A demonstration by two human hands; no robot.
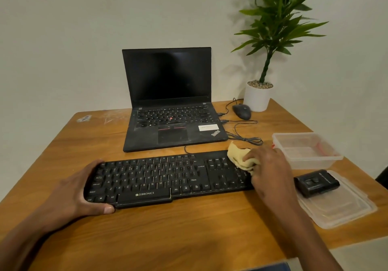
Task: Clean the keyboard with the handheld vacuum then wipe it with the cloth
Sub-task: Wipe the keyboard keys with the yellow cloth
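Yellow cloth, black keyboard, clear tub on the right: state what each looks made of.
Yellow cloth: soft woven or microfibre fabric, matte; it bunches in folds under the right hand.
Black keyboard: hard moulded plastic, matte to slightly glossy, with printed white legends.
Clear rectangular tub: thin translucent plastic, glossy; the wooden table shows through its walls.

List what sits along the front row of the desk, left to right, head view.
left hand → keyboard → cloth → right hand → vacuum
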